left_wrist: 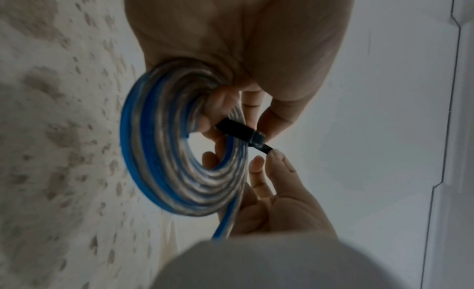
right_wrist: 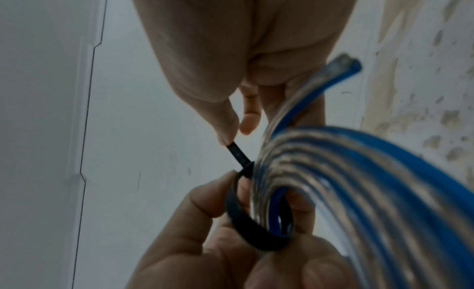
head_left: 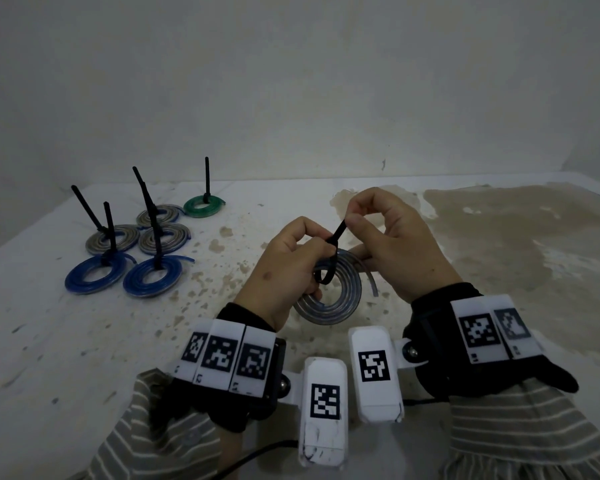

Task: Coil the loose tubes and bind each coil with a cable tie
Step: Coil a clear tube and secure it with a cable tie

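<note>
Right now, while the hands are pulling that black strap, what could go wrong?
The cable tie loop looks loose round the coil, so the rings might spring apart if the left hand lets go. The right hand pinches only the tie's tail, which could slip out. The loose tube end is outside the loop and may stay unbound.

Cable tie (head_left: 330,258) looped round coil (head_left: 336,296)

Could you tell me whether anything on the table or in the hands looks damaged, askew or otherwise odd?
Only the table stands out: its white surface is blotched with brown patches and specks, like stains or worn paint. The six bound coils lie flat at the far left, tie tails sticking up untrimmed.
</note>
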Demonstrator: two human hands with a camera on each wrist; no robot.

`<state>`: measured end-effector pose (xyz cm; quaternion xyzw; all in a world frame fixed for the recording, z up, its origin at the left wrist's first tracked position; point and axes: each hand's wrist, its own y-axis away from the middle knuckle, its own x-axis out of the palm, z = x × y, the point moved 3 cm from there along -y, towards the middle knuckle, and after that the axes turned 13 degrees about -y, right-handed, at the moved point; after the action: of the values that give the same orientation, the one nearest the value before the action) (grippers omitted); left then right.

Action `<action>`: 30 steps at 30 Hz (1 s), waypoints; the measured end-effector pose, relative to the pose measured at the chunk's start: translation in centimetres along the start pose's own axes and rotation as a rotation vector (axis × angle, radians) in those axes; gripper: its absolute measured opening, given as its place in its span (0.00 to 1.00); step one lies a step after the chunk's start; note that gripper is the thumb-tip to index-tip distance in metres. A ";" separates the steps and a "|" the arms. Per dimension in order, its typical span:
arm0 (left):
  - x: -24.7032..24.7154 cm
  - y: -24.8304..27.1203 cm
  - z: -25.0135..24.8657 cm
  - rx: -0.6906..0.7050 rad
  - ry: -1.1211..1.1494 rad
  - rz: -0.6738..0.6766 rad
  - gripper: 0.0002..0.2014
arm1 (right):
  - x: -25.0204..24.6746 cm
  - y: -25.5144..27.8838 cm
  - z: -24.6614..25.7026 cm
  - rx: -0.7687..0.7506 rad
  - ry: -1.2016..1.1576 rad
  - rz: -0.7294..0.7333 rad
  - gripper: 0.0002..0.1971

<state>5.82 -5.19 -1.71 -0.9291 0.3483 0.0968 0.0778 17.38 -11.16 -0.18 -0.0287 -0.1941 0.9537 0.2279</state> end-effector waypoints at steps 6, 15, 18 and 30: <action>-0.8 -0.1 0.3 -0.004 -0.045 -0.010 0.10 | -0.8 -0.2 0.5 -0.069 0.051 -0.078 0.14; -1.8 -0.7 0.5 -0.026 0.249 -0.155 0.11 | 0.6 0.7 -0.1 0.296 -0.046 0.173 0.08; -1.9 -0.8 0.4 -0.013 0.346 -0.180 0.11 | 1.6 0.9 -0.4 0.266 0.058 0.273 0.12; -2.2 -0.3 -0.1 0.126 0.014 -0.057 0.07 | 1.3 0.9 -0.4 0.175 0.104 0.279 0.07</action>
<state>4.40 -3.62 -1.11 -0.9326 0.3277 0.0657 0.1364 15.91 -11.14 -0.81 -0.0847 -0.0924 0.9866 0.1045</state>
